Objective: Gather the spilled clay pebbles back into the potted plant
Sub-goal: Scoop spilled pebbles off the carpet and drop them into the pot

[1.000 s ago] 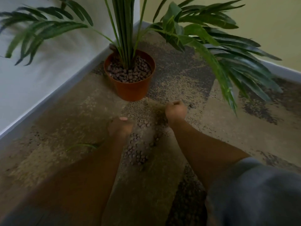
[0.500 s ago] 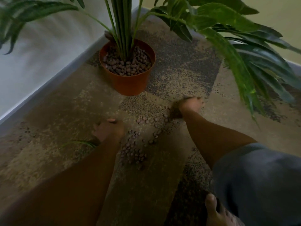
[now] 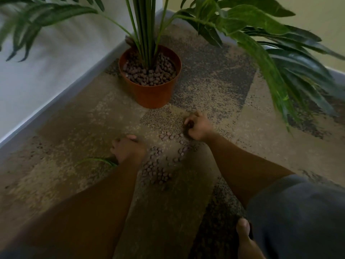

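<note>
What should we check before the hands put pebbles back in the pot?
1. Pot upright: ok.
2. Room left in the pot: cannot tell; pebbles lie near its rim.
3. Right hand holding pebbles: ok, fingers curled round some.
4. Left hand holding pebbles: cannot tell, fingers curled on the carpet.
5. Floor picked clean: not ok, spilled pebbles lie between the hands.

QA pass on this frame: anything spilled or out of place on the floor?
Yes. Clay pebbles lie scattered on the carpet between both hands, in front of the orange pot, which stands upright and holds more pebbles. A loose green leaf lies beside the left hand.
</note>
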Demonstrator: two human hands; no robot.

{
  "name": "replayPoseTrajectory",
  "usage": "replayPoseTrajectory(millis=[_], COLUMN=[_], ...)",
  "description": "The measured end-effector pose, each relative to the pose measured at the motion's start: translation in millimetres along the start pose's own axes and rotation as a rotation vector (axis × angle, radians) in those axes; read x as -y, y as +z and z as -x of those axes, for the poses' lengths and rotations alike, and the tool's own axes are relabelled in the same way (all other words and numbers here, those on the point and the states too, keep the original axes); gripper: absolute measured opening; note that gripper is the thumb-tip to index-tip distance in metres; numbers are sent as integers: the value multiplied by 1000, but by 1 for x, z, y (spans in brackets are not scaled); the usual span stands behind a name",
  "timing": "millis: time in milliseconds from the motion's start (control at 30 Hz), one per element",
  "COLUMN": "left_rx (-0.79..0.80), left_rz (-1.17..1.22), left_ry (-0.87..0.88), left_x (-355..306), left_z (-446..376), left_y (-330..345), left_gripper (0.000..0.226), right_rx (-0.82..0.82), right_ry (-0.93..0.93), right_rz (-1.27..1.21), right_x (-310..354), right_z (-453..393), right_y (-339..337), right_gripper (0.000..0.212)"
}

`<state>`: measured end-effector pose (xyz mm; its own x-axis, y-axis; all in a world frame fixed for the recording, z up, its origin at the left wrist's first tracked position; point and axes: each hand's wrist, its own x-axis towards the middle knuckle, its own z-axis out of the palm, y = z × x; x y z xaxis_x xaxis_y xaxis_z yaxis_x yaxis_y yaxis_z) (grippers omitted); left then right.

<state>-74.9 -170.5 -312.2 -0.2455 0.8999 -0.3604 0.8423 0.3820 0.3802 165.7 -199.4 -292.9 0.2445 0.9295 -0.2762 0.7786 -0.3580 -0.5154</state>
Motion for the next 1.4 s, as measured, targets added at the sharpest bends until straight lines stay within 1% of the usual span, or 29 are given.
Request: replayPoseTrajectory(millis=[67, 100, 167, 267, 400, 467, 533, 567, 633, 700, 767, 800, 867, 933, 1033, 1100, 1233, 1300, 1400], left_rx=[49, 78, 166, 349, 484, 479, 464, 464, 461, 461, 469, 469, 452, 425, 405, 397, 346, 322, 283], left_rz=[61, 119, 188, 155, 71, -50, -141, -159, -178, -190, -183, -175, -176, -186, -175, -174, -171, -160, -146], left_ry=[164, 240, 366, 447, 483, 551, 629, 658, 709, 752, 765, 763, 756, 757, 772, 774, 752, 746, 734], left_x=[3, 3, -3, -21, -44, -52, -56, -56, -57, -57, -57, -56, -53, -48, -43, -41, -36, -35, -36], left_z=[2, 5, 10, 10, 17, 20, 23, 25, 29, 32, 34, 35, 37, 39, 42, 43, 45, 45, 45], left_y=[-3, -5, -10, -10, -4, -2, 1, 2, 6, 9, 9, 9, 9, 9, 7, 6, 4, 5, 3], left_gripper=[29, 31, 41, 53, 66, 69, 68, 65, 54, 40, 26, 22, 23, 24, 21, 18, 13, 11, 6], right_rx=[35, 45, 66, 112, 146, 106, 1, -50, -135, -206, -275, -305, -340, -350, -322, -280, -165, -170, -231], right_ry=[-21, -28, -31, -24, -60, -85, -143, -168, -199, -209, -202, -197, -204, -253, -300, -318, -327, -327, -346], right_rz=[52, 56, 23, -65, -77, -39, 88, 160, 257, 296, 339, 353, 358, 361, 338, 321, 379, 398, 425], right_x=[2, 3, 8, 18, 24, 20, 13, 10, 5, 4, 5, 6, 9, 12, 16, 18, 22, 22, 22], right_z=[6, 9, 16, 31, 47, 54, 62, 68, 79, 88, 97, 101, 108, 113, 115, 114, 105, 106, 112], right_y=[4, 6, 12, 21, 29, 33, 41, 47, 61, 72, 80, 84, 90, 95, 98, 96, 87, 88, 91], right_gripper=[22, 23, 26, 31, 30, 42, 54, 56, 50, 41, 35, 34, 31, 28, 26, 30, 44, 46, 42])
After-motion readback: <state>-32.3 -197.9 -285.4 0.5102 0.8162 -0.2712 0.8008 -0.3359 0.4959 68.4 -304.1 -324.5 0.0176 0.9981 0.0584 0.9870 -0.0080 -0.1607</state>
